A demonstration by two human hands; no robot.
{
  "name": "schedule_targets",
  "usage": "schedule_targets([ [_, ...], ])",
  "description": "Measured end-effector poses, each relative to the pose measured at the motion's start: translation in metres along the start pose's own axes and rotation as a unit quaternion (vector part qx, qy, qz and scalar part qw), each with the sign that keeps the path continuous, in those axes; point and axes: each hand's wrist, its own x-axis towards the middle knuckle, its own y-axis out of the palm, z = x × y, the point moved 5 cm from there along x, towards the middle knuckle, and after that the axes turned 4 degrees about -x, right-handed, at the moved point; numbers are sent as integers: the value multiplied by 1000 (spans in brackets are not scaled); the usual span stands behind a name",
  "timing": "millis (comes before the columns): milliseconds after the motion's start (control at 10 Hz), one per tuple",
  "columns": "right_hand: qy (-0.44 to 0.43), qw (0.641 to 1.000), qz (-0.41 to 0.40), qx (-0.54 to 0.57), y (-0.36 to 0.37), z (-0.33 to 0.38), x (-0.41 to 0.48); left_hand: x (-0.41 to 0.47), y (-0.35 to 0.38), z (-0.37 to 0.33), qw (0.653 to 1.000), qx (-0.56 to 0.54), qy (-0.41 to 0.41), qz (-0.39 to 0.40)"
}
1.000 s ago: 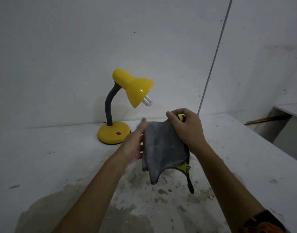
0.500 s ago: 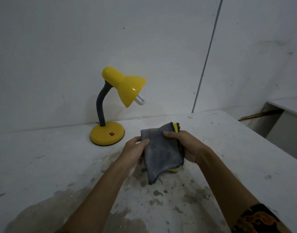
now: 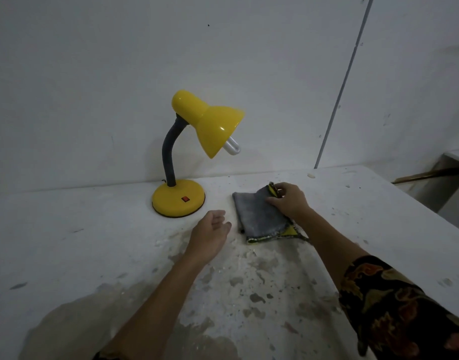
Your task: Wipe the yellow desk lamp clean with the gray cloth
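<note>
text: none legible | labels: none | lamp base (image 3: 178, 201): red switch, unmarked

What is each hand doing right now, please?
Left hand: open, empty.
Right hand: resting on the gray cloth, pinching its corner.

Yellow lamp (image 3: 210, 126), gray cloth (image 3: 257, 214), black-orange patterned sleeve (image 3: 395, 307).

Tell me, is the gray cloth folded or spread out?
Folded: the gray cloth lies doubled on the table, yellow underside peeking out, right hand resting on it.
</note>
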Motion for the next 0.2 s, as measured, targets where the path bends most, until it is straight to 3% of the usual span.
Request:
schedule_targets([
  [200, -21, 997, -63, 44, -3, 0, -2, -3, -2, 1, 1000, 1, 4, 1],
])
